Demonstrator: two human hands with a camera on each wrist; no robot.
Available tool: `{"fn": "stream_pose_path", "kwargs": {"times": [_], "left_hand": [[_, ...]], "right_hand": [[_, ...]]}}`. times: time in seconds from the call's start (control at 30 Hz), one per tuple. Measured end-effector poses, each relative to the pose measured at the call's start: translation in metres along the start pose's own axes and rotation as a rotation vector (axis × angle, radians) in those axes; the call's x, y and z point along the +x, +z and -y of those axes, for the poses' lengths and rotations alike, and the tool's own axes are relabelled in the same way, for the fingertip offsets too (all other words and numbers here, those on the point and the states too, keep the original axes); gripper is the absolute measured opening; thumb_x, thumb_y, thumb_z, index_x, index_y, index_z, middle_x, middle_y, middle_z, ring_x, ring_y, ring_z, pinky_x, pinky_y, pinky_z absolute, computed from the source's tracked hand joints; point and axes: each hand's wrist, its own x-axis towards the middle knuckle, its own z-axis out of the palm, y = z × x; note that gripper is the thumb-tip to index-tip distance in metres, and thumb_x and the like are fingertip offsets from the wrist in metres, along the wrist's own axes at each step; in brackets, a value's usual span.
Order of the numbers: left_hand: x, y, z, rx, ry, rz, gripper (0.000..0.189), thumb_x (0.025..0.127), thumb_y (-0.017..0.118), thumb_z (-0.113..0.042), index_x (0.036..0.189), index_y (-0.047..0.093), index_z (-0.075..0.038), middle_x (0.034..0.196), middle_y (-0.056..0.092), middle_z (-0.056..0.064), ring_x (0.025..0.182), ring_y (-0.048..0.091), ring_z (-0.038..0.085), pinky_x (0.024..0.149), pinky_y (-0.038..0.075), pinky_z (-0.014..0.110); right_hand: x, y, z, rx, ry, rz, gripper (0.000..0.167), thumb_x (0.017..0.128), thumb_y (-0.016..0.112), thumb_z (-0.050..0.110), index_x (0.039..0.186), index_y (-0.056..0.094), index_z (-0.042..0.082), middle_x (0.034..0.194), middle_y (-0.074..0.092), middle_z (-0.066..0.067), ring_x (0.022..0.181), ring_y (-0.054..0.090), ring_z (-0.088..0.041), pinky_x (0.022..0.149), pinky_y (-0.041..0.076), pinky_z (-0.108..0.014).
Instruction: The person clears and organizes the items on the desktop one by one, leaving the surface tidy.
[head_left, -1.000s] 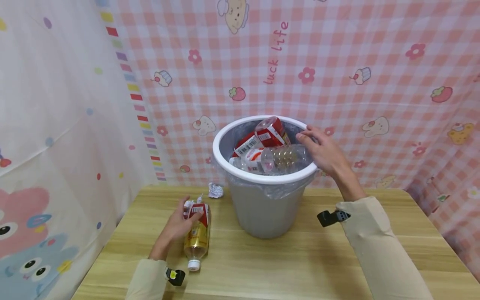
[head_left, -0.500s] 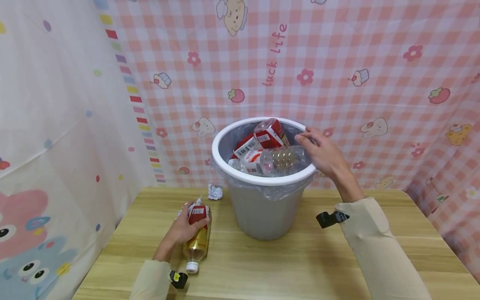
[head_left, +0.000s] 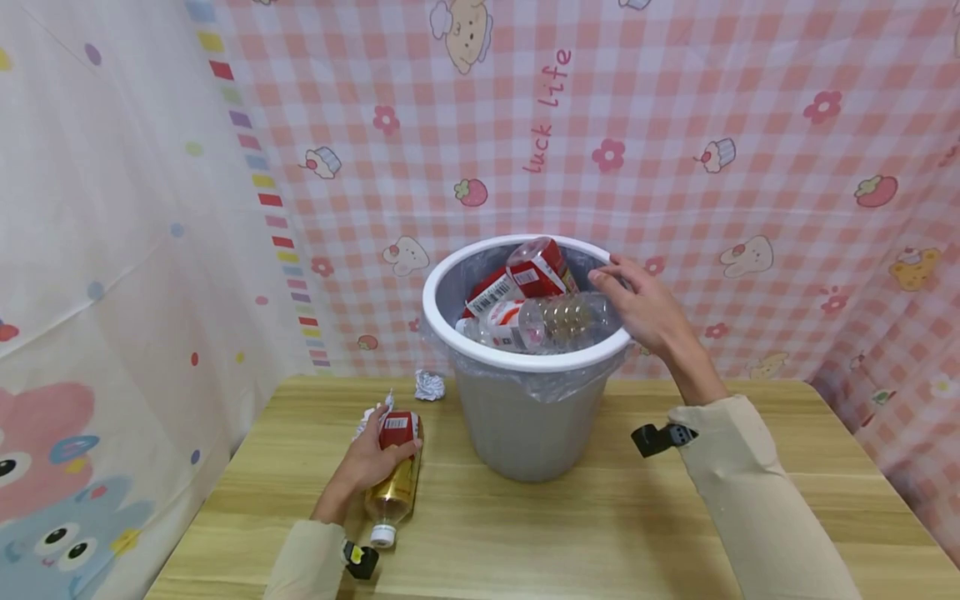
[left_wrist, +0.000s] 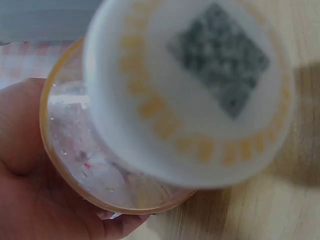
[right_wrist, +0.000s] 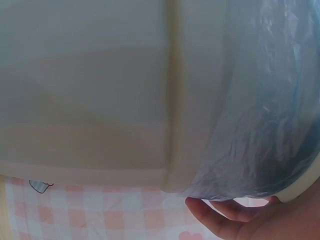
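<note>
— Bottle, clear round plastic with red-and-gold label and white cap, right there in the left hand, at eight o'clock from the round grey plastic bin! Cap pointing to about six.

— Properly clamped?

— Clamped on the bottle, yes: thumb along one flank, fingers round the other. Touching the pale wood-grain tabletop or just above, cannot tell which.

— And the right hand?

— Over at three o'clock on the bin's white plastic rim, thumb towards the opening. Gripping or merely resting, cannot tell.

— How far along, then?

— Well on, at a guess. Several pieces already in the bin. Left outside, by the look of it: this bottle, a crumpled white paper ball at nine o'clock from the bin, and a white crumpled paper wad, half hidden just by the left fingers.

— Into the bin, quickly!

— Lined with a clear plastic bag, folded over the rim. At twelve, a clear red-labelled plastic bottle, tilted. At ten, a red-and-white barcoded piece, partly covered. Across four, a clear ribbed plastic bottle on its side. Towards eight, a white-and-orange label. Deeper down, hidden; no count possible.
</note>
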Motion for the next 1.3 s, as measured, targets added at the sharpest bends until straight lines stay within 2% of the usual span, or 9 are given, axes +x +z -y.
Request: {"fn": "stream_pose_path", "kwargs": {"times": [0.33,0.8,1.3], "left_hand": [[0.0001,0.0007,0.0021,-0.015,-0.026,0.012,0.085,0.092,0.069,-0.033,0.156,0.018,-0.010,0.147,0.040,0.030,0.128,0.048,0.044,0.104,0.042,0.056],[-0.0021,-0.0006,-0.0009,-0.004,-0.009,-0.010,0.083,0.091,0.069,-0.034,0.156,0.022,-0.010,0.147,0.041,0.030,0.128,0.047,0.046,0.104,0.041,0.057],[-0.0041,-0.0022,-0.0030,0.000,-0.033,-0.034,0.079,0.094,0.065,-0.035,0.155,0.022,-0.009,0.147,0.040,0.032,0.129,0.046,0.049,0.103,0.041,0.059]], "right_hand": [[-0.0001,-0.0001,0.0010,-0.001,0.001,-0.002,0.069,0.096,0.044,0.063,0.138,0.055,0.009,0.165,0.019,-0.007,0.150,0.013,-0.038,0.116,0.009,-0.064],[-0.0003,0.0000,0.0007,-0.001,0.005,-0.007,0.067,0.097,0.045,0.060,0.138,0.055,0.007,0.164,0.020,-0.008,0.150,0.014,-0.038,0.116,0.010,-0.063],[0.0002,0.0001,-0.0005,-0.009,-0.001,-0.011,0.069,0.097,0.045,0.061,0.137,0.056,0.006,0.164,0.021,-0.008,0.150,0.014,-0.038,0.117,0.010,-0.062]]}}
